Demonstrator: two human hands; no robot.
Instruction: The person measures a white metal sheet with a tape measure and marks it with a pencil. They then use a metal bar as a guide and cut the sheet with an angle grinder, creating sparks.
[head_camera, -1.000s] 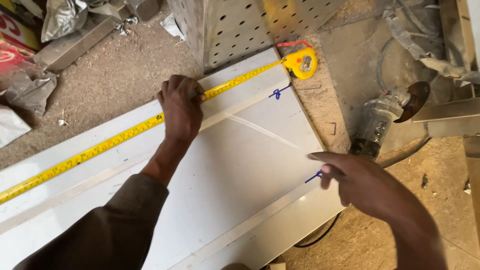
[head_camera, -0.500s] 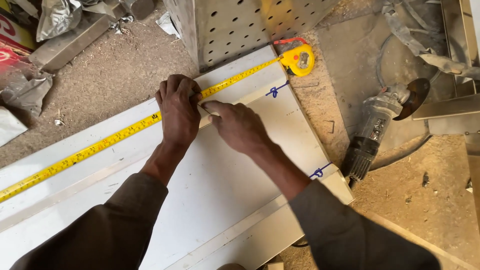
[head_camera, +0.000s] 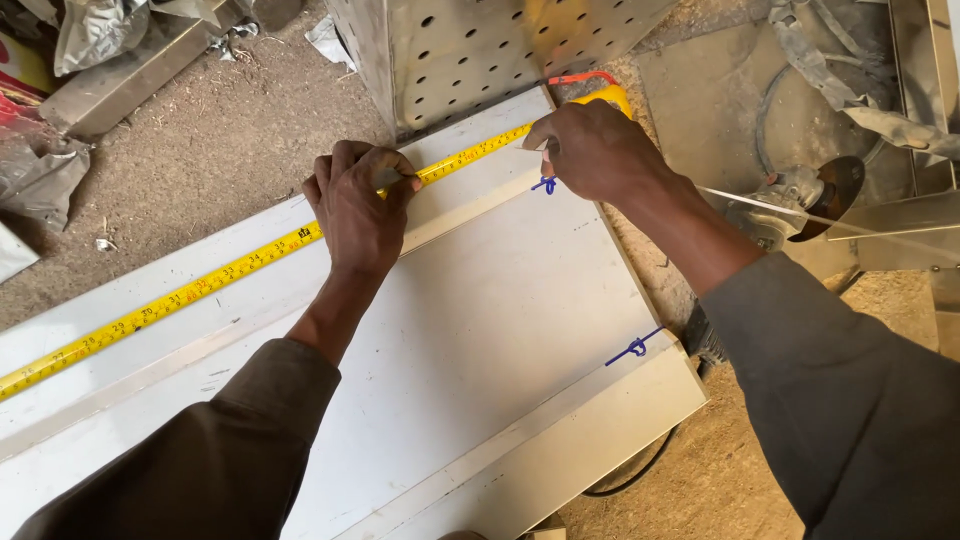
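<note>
Red-and-yellow package at far left edge beside crumpled foil, yellow tape measure stretched along white panel (sandy ground around), left hand pressing it flat, right hand closed over its case by blue mark.

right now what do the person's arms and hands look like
Both hands are bare, with no gloves, rings or watch visible. The left hand and the right hand each come out of a long, loose, plain grey-brown sleeve, ending partway along the forearm.
</note>
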